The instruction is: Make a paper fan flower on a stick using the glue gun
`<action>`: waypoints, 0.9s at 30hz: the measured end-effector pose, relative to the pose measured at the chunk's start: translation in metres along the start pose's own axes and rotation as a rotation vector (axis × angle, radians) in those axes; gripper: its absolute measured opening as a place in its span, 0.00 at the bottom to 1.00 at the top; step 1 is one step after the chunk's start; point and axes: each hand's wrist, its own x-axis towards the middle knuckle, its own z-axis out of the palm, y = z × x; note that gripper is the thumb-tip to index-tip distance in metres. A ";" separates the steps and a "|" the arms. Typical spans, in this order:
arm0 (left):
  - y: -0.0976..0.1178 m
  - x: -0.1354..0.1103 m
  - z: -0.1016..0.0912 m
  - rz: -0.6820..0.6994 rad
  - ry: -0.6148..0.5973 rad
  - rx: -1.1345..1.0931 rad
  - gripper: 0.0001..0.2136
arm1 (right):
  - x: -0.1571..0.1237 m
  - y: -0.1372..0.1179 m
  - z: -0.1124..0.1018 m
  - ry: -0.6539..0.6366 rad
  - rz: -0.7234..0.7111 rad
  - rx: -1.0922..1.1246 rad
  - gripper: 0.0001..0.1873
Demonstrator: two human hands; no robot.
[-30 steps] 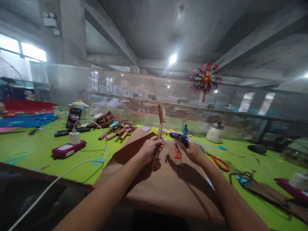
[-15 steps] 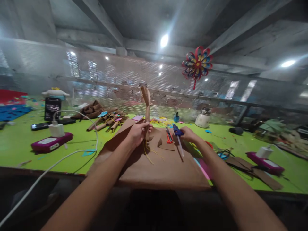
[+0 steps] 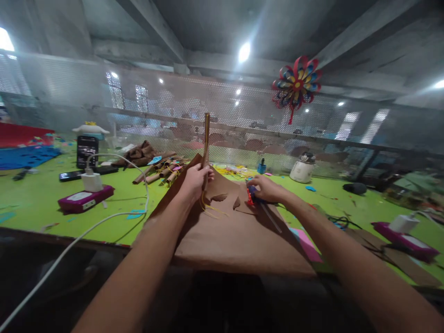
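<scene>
In the middle, my left hand is closed around a tall, narrow brown paper strip, held upright. Yellow strands trail below that hand onto a large sheet of brown paper. To the right, my right hand has its fingers curled around a dark blue hot glue gun, mostly hidden by the hand. A clear glue stick sticks out of it toward me. Right beside these fingers shows an orange-red utility knife. Small cut brown paper pieces lie between my hands.
Rolled brown paper tubes and crumpled brown paper lie at back left. A white cable loops from a purple power strip. A phone stands behind it. Further right are a white jar and a second purple strip.
The brown paper strip has turned and now shows its narrow side. My right hand has shifted left over the glue gun and utility knife. The view has swung slightly left.
</scene>
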 end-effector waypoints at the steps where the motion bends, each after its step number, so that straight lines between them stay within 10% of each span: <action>1: -0.001 0.001 -0.001 -0.008 0.004 0.008 0.03 | 0.006 -0.012 0.001 0.013 -0.034 0.035 0.20; 8: 0.001 -0.004 0.000 -0.116 -0.004 0.013 0.05 | 0.047 -0.066 0.020 -0.061 -0.079 0.151 0.11; 27: -0.001 -0.011 0.006 -0.106 -0.054 0.065 0.04 | 0.013 -0.025 0.020 -0.002 0.115 0.093 0.10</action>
